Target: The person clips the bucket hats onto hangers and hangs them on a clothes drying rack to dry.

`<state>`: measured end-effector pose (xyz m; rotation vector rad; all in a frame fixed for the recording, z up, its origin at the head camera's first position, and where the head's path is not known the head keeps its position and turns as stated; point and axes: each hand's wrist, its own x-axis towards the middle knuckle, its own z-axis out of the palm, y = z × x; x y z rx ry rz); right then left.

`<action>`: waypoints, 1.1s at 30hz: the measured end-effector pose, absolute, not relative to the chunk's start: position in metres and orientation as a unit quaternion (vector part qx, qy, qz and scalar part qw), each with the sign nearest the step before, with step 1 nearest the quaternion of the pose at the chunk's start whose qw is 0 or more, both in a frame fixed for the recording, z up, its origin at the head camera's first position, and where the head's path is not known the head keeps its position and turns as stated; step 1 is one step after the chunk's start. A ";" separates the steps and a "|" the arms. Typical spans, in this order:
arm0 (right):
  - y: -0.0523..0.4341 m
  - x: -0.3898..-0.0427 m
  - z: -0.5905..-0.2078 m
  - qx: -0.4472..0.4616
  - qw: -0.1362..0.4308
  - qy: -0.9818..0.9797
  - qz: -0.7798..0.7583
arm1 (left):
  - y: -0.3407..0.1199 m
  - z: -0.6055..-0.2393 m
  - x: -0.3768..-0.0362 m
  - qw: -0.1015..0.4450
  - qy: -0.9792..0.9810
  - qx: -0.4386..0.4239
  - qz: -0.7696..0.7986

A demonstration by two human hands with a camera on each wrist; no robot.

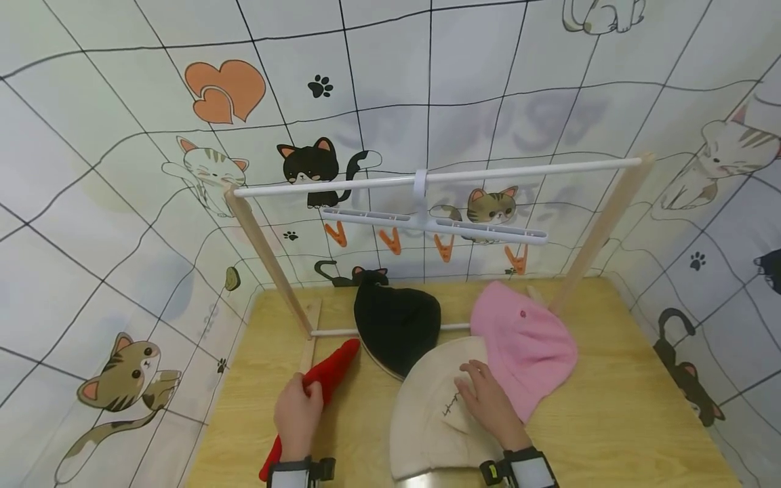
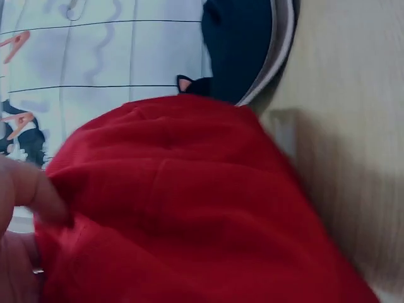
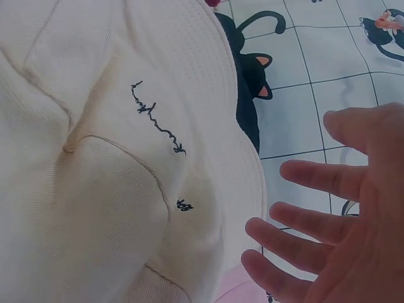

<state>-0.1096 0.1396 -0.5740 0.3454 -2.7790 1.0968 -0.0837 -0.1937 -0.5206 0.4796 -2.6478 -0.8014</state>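
Red knit hat (image 1: 323, 386) is what we've got in our left hand (image 1: 297, 415), fingers curled around its edge down at the near left of the wooden table (image 1: 610, 420), and the left wrist view is pretty much filled with that red fabric (image 2: 189, 208). Our right hand (image 1: 488, 400) is flat and relaxed, fingers spread, resting on the cream hat (image 1: 436, 413) that lies in the middle in front of us. That cream hat has a bit of dark cursive stitching on it (image 3: 158, 120), with a tiny second mark below, but we honestly can't read either one. Overlapping it on the right is a pink hat (image 1: 531, 346), and behind it a black hat (image 1: 396, 325) sits across the bottom bar of the drying rack (image 1: 439, 177). A white hanger (image 1: 427, 227) with orange clips (image 1: 390, 240) hangs off the top rail.
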 end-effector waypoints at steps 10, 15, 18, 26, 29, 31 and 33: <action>0.142 -0.111 -0.575 0.104 0.031 -0.921 0.375 | -0.197 -0.502 -0.080 0.142 -0.944 0.101 -0.282; 0.143 -0.112 -0.576 0.108 0.031 -0.921 0.373 | -0.201 -0.490 -0.077 0.153 -0.948 0.049 -0.275; 0.143 -0.112 -0.575 0.111 0.033 -0.919 0.376 | -0.204 -0.486 -0.076 0.168 -0.946 0.026 -0.275; 0.141 -0.112 -0.572 0.122 0.027 -0.920 0.372 | -0.212 -0.475 -0.082 0.184 -0.942 -0.018 -0.280; 0.140 -0.114 -0.569 0.131 0.032 -0.920 0.368 | -0.214 -0.474 -0.087 0.188 -0.940 -0.022 -0.283; 0.139 -0.115 -0.568 0.135 0.033 -0.920 0.366 | -0.215 -0.474 -0.090 0.186 -0.940 -0.020 -0.287; 0.138 -0.117 -0.566 0.139 0.032 -0.918 0.369 | -0.216 -0.474 -0.094 0.179 -0.940 -0.015 -0.290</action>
